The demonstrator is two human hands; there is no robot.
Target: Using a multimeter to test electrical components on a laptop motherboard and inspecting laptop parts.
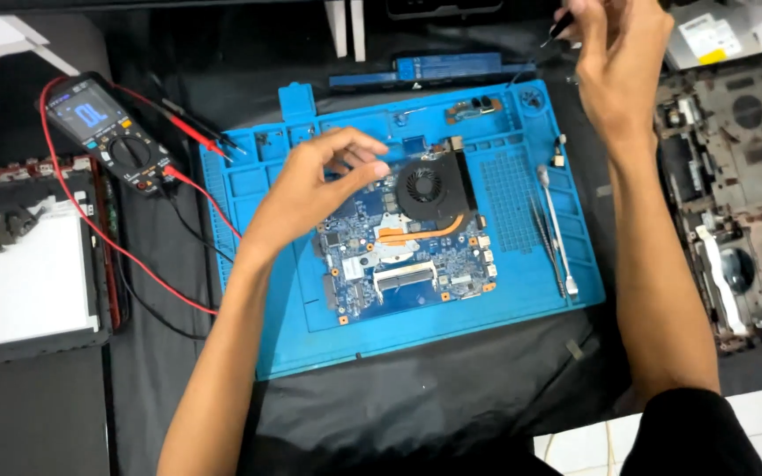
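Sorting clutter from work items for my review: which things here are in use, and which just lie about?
In use: left hand over the blue circuit board with its fan; right hand holding a thin black tool; blue mat.

Lying about: multimeter, tweezers, opened laptop shell, screen panel.

Matt blue rubbery mat [540, 300], glossy copper pipe [421, 231] on circuit board [407, 264], shiny metal tweezers [557, 229].

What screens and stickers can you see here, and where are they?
Multimeter: far left, black box with red leads, small lit blue screen.
Laptop display panel: left edge, flat pale grey rectangle, blank.
Label: top right on a grey metal box, white rectangle with a yellow corner.
Nothing labelled is in the left hand or right hand.
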